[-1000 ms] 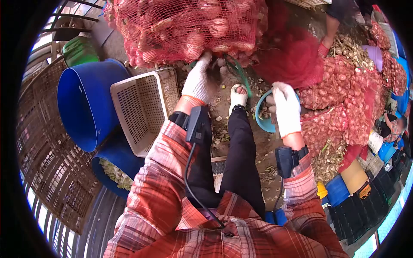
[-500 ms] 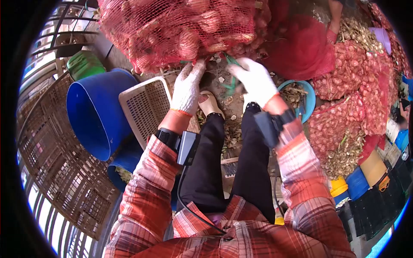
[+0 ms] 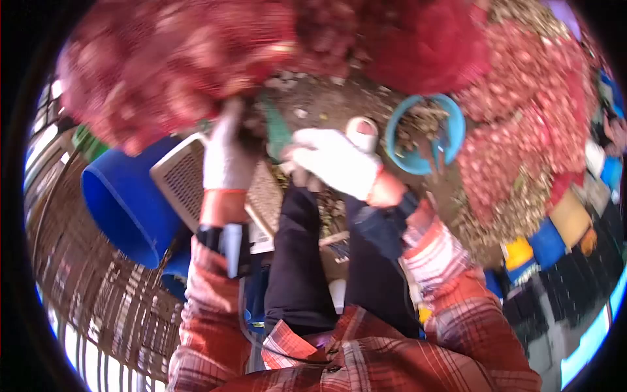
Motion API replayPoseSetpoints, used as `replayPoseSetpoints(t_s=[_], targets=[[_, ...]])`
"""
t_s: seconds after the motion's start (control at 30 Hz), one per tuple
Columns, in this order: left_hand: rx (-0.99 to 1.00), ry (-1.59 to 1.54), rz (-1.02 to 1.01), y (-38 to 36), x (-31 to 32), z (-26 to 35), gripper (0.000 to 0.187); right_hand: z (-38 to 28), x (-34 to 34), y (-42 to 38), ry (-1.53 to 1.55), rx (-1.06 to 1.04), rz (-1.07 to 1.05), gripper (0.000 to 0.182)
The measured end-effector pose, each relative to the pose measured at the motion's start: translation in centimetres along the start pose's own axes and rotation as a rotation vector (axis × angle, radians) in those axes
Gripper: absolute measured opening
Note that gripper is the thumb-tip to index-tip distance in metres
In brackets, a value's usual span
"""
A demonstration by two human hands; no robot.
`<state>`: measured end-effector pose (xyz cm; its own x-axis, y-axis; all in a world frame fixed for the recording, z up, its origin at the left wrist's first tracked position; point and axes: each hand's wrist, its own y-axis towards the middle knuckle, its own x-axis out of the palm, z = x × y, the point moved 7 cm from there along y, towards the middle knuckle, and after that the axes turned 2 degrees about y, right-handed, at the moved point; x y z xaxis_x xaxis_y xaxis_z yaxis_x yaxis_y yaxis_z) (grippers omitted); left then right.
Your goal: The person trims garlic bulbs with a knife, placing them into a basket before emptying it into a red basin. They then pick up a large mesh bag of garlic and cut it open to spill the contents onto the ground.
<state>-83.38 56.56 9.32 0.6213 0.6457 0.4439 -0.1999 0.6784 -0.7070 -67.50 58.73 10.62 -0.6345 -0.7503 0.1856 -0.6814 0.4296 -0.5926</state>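
The frame was blurred by motion. The left hand (image 3: 225,153), in a white work glove, was raised to the lower edge of a large red mesh sack (image 3: 176,72) packed with pale pink bulbs; its fingertips were lost against the netting, so whether they were pinched on the mesh could not be told. The right hand (image 3: 334,166), also gloved in white, was held just right of it above the black-trousered knees, its fingers curled together around the lower end of a green tool (image 3: 277,130), which rose from the fist toward the sack's underside. What kind of tool it was could not be made out. Behind the left wrist a beige perforated plastic crate (image 3: 179,183) was tipped against a blue barrel (image 3: 121,202), with a woven basket (image 3: 85,287) at the left edge of the ground. A white sandal (image 3: 361,130) was seen just beyond the right hand, and a blue bowl (image 3: 424,134) of trimmings lay to its right, beside more red mesh sacks (image 3: 522,124).
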Motion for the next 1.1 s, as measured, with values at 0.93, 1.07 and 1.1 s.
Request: replayPoseSetpoints(t_s=[0.93,1.07,1.1], targets=[[0.161,0.300,-0.082,6.2,-3.1,1.9,0.019,55.2,-10.1,-20.9,-0.368,0.777,0.363,0.036],[0.089,0.299,-0.094,6.3,-1.7,2.5,0.020,55.8,1.4,-20.6,-0.136,1.006,0.005,0.041],[0.088,0.330,-0.098,6.0,-1.7,2.5,0.020,56.8,2.9,-20.8,-0.325,1.112,-0.086,0.046]])
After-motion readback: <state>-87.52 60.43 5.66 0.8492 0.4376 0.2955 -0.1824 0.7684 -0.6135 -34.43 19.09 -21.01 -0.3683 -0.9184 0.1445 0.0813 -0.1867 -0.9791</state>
